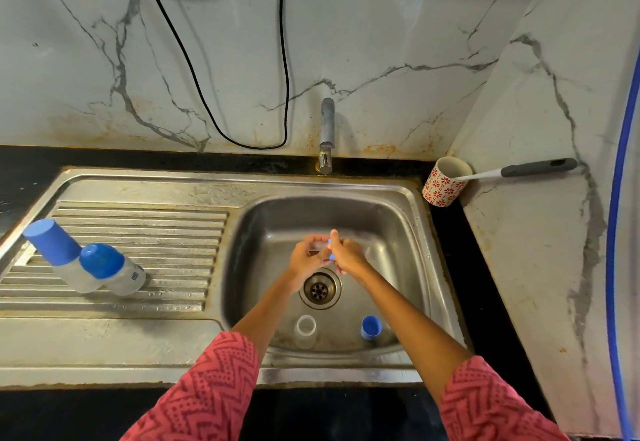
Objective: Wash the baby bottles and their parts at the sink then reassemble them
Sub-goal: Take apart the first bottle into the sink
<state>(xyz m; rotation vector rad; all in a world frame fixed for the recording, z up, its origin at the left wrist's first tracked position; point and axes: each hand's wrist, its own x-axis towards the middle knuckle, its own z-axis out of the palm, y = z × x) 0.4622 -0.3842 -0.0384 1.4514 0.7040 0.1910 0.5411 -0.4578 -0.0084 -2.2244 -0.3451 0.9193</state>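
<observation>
While two capped baby bottles (86, 262) are lying on the ribbed draining board (145, 232) at the left, a person is standing over the steel sink (408, 232) with both arms reaching in. The left hand (306, 257) and right hand (348, 255) are meeting above the drain (319, 289), fingers curling around a small clear-and-blue bottle part (329, 250) held between them. Nearer the front of the basin, a clear bottle body (305, 330) and a blue cap (370, 328) are waiting. The tap (326, 135) does not appear to be running. At the far right, a patterned mug (445, 181) is holding a brush (519, 170). This looks like the hand-scrubbing step; next they will likely need water for rinsing.
</observation>
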